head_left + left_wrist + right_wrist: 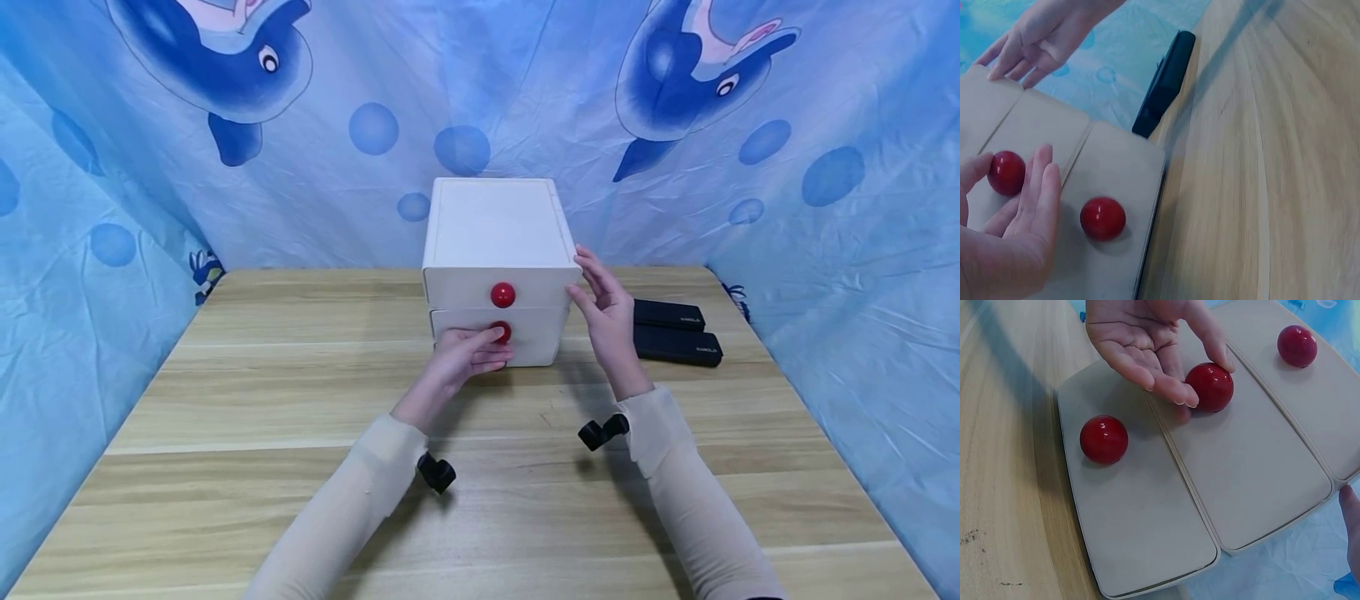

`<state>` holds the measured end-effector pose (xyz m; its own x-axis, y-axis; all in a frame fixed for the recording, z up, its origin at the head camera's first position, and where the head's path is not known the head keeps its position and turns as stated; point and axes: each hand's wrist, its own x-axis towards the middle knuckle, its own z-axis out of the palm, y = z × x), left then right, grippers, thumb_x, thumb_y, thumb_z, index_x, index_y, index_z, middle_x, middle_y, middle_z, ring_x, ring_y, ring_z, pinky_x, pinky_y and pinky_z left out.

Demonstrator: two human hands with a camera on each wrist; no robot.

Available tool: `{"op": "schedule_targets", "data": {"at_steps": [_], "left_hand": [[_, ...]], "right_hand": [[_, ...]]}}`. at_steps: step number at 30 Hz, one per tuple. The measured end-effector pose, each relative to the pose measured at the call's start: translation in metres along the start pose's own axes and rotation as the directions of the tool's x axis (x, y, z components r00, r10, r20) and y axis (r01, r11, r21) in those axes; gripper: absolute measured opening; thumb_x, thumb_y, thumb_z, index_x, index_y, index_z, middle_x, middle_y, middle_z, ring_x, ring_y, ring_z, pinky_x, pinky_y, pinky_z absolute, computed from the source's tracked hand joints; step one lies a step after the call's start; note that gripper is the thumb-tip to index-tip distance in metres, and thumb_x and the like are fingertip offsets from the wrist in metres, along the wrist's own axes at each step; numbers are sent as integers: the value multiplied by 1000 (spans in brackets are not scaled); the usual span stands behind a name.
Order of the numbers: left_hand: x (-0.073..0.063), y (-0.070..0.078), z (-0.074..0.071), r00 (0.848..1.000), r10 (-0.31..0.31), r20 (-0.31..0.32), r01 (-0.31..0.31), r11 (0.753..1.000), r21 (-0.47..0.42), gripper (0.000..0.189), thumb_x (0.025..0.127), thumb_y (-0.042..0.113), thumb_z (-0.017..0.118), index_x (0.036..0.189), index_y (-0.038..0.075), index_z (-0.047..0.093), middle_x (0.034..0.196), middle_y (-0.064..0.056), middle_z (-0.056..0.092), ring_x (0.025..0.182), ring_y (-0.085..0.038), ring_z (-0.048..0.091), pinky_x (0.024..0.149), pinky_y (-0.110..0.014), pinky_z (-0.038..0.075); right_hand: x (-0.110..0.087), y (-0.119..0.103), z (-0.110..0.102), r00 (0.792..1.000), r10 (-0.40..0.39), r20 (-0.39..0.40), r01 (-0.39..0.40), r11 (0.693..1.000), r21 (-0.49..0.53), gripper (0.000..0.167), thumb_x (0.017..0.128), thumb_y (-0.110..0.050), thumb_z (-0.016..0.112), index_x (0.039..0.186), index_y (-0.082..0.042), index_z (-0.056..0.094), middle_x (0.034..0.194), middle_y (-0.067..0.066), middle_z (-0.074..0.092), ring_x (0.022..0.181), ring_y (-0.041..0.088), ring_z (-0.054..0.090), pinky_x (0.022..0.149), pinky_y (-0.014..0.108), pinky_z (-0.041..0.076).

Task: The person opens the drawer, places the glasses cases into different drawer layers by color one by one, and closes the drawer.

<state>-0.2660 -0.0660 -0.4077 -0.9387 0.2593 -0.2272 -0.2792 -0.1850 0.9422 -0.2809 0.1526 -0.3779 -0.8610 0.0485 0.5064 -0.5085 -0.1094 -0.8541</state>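
A white box of drawers (pixel 498 221) stands on the table, with three drawer fronts and a round red knob on each in the wrist views. My left hand (pixel 468 358) reaches to the front and pinches the middle red knob (pixel 1210 387) between thumb and fingers. The top knob (pixel 502 294) is free, and so is the bottom knob (pixel 1103 219), which the left hand mostly hides in the head view. My right hand (pixel 609 312) touches the box's right side near the upper front corner, fingers fairly straight, thumb at the front edge. All drawers look closed.
Two black cases (pixel 675 346) lie side by side on the wooden table (pixel 262 400), right of the box. A blue cloth backdrop (pixel 510 100) with dolphin prints hangs behind and at both sides.
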Motion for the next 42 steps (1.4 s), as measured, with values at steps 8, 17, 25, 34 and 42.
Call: {"op": "schedule_targets", "data": {"at_steps": [8, 17, 25, 34, 42], "left_hand": [[0, -3, -4, 1000, 11, 20, -12, 999, 47, 36, 95, 17, 62, 116, -12, 62, 95, -18, 74, 81, -17, 74, 80, -31, 60], [-14, 2, -4, 997, -36, 64, 38, 999, -18, 43, 98, 20, 56, 124, -14, 54, 93, -13, 75, 81, -15, 72, 81, -30, 60], [-33, 13, -6, 994, -34, 104, 38, 999, -38, 45, 100, 16, 52, 128, -19, 47, 86, -5, 74, 80, -14, 72, 79, -28, 61], [-49, 24, -3, 988, 118, 101, -129, 986, 108, 37, 96, 10, 58, 126, -13, 55, 101, -16, 74, 84, -11, 72, 87, -32, 59], [-57, 33, -5, 963, 247, 109, -268, 911, 313, 41, 94, 12, 62, 131, -4, 55, 120, -25, 66, 107, -28, 68, 93, -37, 57]], "right_hand": [[1, 1, -1, 1000, 1, 4, -1, 1000, 8, 39, 93, -2, 61, 131, -7, 58, 149, 4, 47, 138, 16, 44, 99, 17, 49], [0, 0, -2, 1000, -4, -5, 4, 1000, 7, 39, 92, -4, 63, 131, -6, 58, 149, 4, 48, 138, 15, 44, 100, 17, 49], [1, 0, -1, 1000, -8, -1, 8, 1000, 23, 38, 93, -3, 62, 130, -8, 60, 148, 4, 48, 138, 15, 44, 101, 18, 48], [0, 1, 0, 1000, -12, -7, 12, 1000, 26, 39, 92, -2, 62, 131, -5, 59, 147, 4, 49, 138, 16, 44, 102, 18, 47], [0, 0, 1, 1000, -9, -7, 9, 999, 35, 40, 93, -1, 61, 132, -2, 57, 148, 5, 48, 137, 16, 45, 100, 18, 48]]}}
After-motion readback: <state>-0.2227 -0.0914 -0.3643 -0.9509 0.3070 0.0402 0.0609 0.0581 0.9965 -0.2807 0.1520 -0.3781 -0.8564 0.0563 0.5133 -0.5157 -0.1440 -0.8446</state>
